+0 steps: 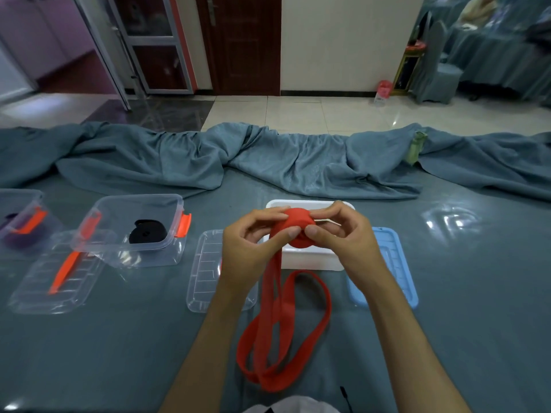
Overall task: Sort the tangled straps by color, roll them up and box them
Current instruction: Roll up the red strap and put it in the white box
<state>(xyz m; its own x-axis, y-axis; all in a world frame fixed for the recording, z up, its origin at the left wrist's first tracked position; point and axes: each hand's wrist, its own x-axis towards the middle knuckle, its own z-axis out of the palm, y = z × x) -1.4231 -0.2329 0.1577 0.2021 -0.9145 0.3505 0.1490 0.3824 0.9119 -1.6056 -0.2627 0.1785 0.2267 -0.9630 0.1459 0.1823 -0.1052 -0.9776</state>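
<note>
A red strap, partly wound into a roll (296, 226), is held above the white box (310, 259). My left hand (252, 245) and my right hand (340, 234) both pinch the roll from either side. The strap's loose tail (286, 332) hangs down and lies in loops on the table toward me. A rolled black strap (146, 232) sits in a clear box (134, 228) with orange clips. At the far left edge another clear box (19, 222) holds a purple strap.
A clear lid (205, 269) lies under my left forearm, a blue lid (390, 263) right of the white box, another clear lid (56, 272) front left. Bunched grey-blue cloth (268, 159) runs along the table's far side.
</note>
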